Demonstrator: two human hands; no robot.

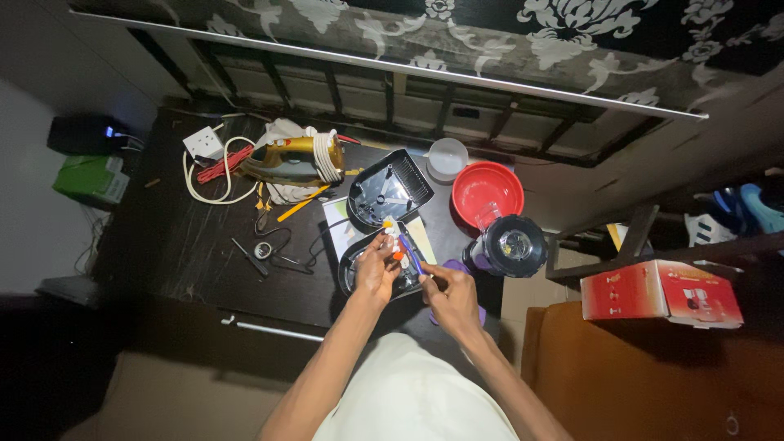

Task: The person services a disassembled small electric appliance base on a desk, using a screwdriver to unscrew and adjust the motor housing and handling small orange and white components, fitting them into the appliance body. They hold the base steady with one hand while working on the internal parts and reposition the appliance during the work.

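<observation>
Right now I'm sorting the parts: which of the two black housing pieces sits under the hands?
The near black housing piece, under the left hand and right hand. The other black housing piece lies farther away, tilted, untouched.

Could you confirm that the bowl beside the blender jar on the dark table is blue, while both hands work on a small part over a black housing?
Not quite: the head view shows the bowl is red, not blue. It does sit beside the blender jar on the dark table, and the left hand and right hand do work on a small part over a black housing.
</observation>
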